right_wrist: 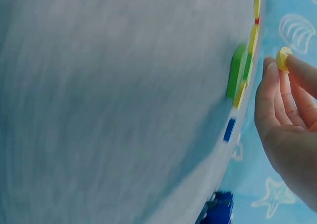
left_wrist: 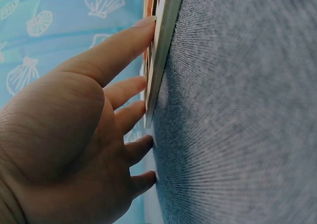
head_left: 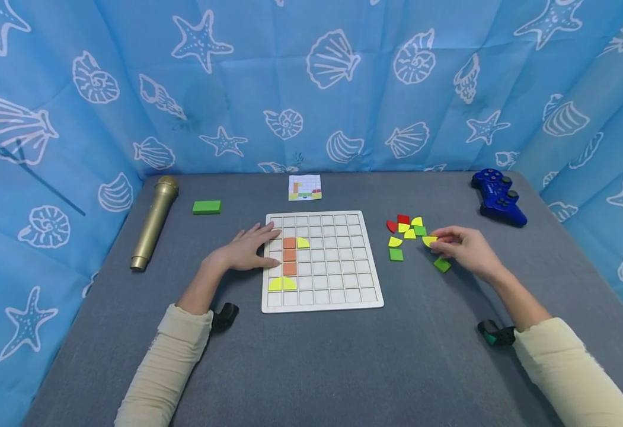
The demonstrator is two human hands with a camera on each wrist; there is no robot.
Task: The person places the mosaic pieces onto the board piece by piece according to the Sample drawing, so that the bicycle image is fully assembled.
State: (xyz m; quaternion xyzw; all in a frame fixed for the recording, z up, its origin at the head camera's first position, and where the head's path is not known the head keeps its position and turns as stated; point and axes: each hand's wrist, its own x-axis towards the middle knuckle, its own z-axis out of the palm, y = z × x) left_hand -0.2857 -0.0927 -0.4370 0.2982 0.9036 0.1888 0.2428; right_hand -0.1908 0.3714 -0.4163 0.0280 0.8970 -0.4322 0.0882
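My left hand (head_left: 244, 248) rests at the left edge of a white grid board (head_left: 338, 301), thumb and fingertips touching its rim, fingers spread. On the board, three orange square tiles (head_left: 290, 255) stand in a column. A yellow quarter-circle tile (head_left: 303, 242) sits right of the top one, and two more yellow tiles (head_left: 282, 284) form a half circle below. My right hand (head_left: 468, 252) pinches a yellow quarter-circle tile (right_wrist: 283, 59) between thumb and fingers, raised above the table. Beneath that hand lies a green square tile (head_left: 441, 264).
Loose red, yellow and green tiles (head_left: 403, 219) lie right of the board. Behind it is a small pattern card (head_left: 304, 187). A green block (head_left: 207, 207) and a gold microphone (head_left: 155, 225) lie to the left, and a blue game controller (head_left: 499, 197) at the far right.
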